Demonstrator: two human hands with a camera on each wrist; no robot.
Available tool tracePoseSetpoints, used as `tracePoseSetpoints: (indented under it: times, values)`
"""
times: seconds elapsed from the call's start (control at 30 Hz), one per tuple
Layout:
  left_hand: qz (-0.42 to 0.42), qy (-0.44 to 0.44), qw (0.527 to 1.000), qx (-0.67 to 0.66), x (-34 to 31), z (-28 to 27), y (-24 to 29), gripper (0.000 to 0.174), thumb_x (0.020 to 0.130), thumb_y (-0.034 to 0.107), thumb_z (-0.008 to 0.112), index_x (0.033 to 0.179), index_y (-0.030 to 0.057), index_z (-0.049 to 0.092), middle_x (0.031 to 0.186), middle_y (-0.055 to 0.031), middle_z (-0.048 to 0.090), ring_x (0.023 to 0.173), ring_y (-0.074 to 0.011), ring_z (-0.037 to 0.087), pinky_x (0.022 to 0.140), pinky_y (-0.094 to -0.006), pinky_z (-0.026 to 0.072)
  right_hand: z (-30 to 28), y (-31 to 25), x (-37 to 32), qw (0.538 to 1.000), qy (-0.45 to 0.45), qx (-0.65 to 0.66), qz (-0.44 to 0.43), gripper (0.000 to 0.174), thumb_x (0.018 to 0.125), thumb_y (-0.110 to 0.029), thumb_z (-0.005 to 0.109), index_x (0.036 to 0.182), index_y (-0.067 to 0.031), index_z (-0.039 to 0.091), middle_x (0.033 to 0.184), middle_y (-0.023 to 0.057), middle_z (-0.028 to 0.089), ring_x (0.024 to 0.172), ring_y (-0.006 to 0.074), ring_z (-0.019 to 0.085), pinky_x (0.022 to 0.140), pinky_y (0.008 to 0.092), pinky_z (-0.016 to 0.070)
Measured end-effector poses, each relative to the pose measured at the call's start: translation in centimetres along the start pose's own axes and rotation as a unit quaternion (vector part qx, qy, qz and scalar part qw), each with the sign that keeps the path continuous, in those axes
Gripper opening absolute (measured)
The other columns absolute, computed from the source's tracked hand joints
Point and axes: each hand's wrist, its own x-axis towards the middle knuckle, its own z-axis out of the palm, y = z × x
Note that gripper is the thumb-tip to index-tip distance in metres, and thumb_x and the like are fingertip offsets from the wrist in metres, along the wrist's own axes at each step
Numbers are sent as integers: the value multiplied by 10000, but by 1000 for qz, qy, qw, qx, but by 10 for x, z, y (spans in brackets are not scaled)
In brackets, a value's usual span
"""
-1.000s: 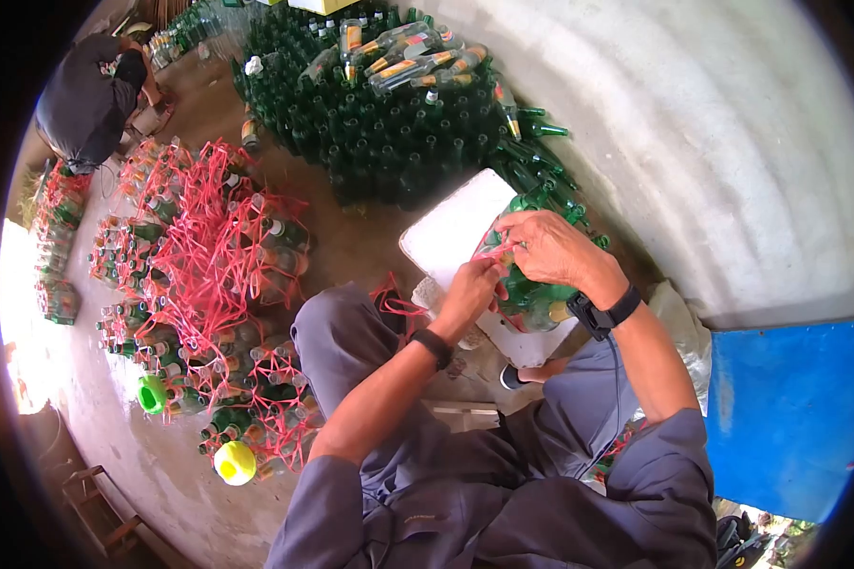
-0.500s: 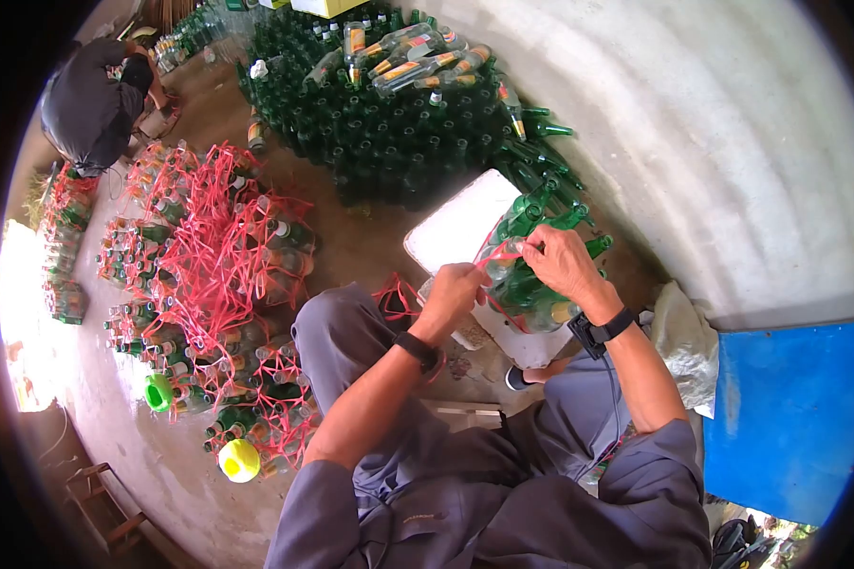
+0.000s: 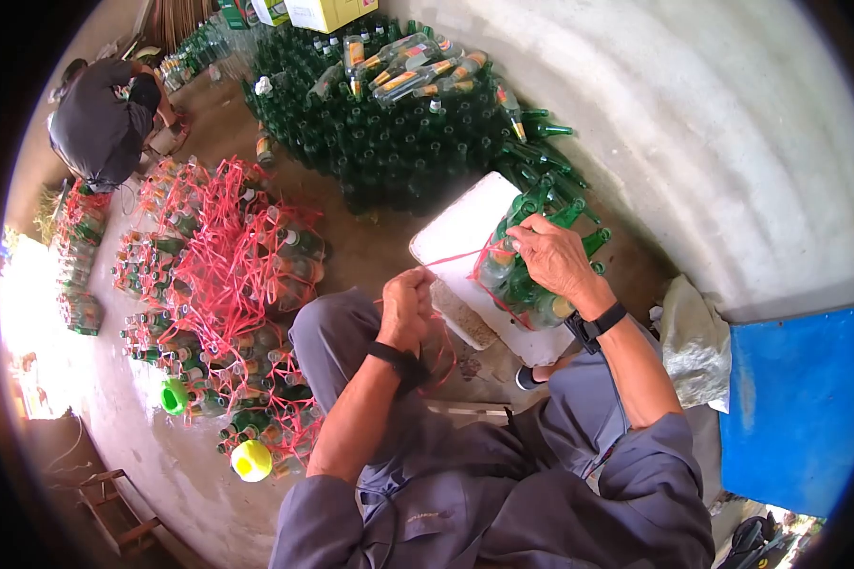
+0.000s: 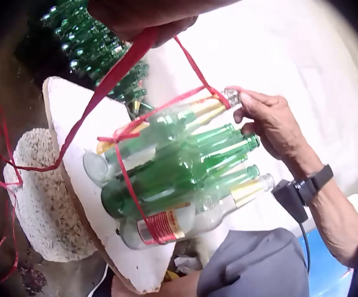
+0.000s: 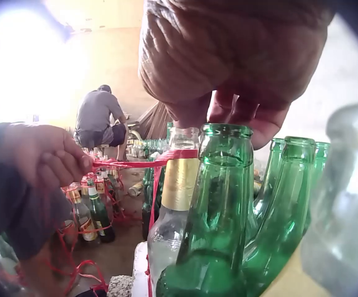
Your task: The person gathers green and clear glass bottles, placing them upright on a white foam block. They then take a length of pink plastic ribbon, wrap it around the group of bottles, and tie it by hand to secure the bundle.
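Observation:
A bundle of green and clear glass bottles [image 4: 185,167] stands on a white board [image 3: 451,230], with red plastic strap [image 4: 95,96] looped round its lower part. My left hand [image 3: 406,308] grips the strap, which stretches in a straight line to the neck of a clear bottle [image 5: 179,182] with gold foil. There the strap wraps round the neck, just under the mouth. At that bottle's top my right hand [image 3: 552,261] pinches the mouth between thumb and fingers. Slack strap hangs below my left hand.
Many strapped bottles [image 3: 228,256] stand on the floor to the left, under tangled red strap. A large mass of green bottles [image 3: 389,142] fills the back by the wall. A rough pale block [image 4: 39,192] lies beside the board. Another person [image 3: 104,119] crouches far left.
My left hand has moved left, away from the bottles, drawing the strap out into a longer straight stretch. My right hand has stayed close to the bottle tops.

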Motion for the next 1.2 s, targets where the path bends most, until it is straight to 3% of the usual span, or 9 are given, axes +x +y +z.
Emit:
tracePoseSetpoints:
  times: [0.2,0.3,0.43,0.53,0.73,0.9,1.1,1.2]
  values:
    - [62,-23,998,-11,5,23,30,203,997,204,514,844,83,571,582,60,396,441,-58,314,413,-238,230,-1,0,-3,998,6,-45,-48,149,908,-138,659,1030,-90,729,973,53,661,859,273,664,679,405,545]
    - [126,-91,987,43,20,46,53,210,1010,204,514,855,75,576,591,57,409,456,-57,332,421,-240,247,5,6,-2,998,13,-37,-51,133,909,-150,646,995,-90,728,928,55,660,882,273,652,681,415,544]
    - [125,-129,983,25,55,88,80,207,1011,194,524,854,71,579,599,57,420,460,-57,338,422,-236,251,3,0,2,997,17,-40,-56,137,889,-96,664,997,-50,734,908,84,659,864,282,645,709,398,541]
    - [83,-108,991,-2,67,117,81,208,1008,185,533,849,61,585,607,49,435,459,-60,346,422,-235,252,5,3,4,997,24,-31,-61,148,875,-75,668,1004,-35,730,891,97,655,864,288,643,712,403,538]
    - [174,-227,939,192,37,171,82,223,970,140,560,803,5,620,588,22,469,447,-70,353,414,-242,249,19,8,-1,996,62,4,-62,76,856,-26,636,902,4,689,891,140,645,878,335,632,765,432,531]
    - [186,-228,939,179,40,162,84,219,967,134,568,804,1,627,589,22,471,452,-66,351,417,-240,249,21,8,-3,994,86,40,-50,75,844,21,635,907,40,672,890,175,642,848,370,626,743,453,522]
    - [170,-168,959,149,25,97,101,233,1012,186,551,872,8,605,593,29,439,449,-61,335,423,-232,248,12,3,-2,996,53,48,-57,141,828,40,625,955,76,676,819,206,638,814,384,633,730,453,527]
    - [156,-151,966,141,7,87,103,232,1015,194,547,883,13,607,600,27,448,456,-59,339,428,-229,254,15,5,-3,998,47,40,-27,126,858,-58,624,883,32,709,812,181,651,834,350,647,764,430,536]
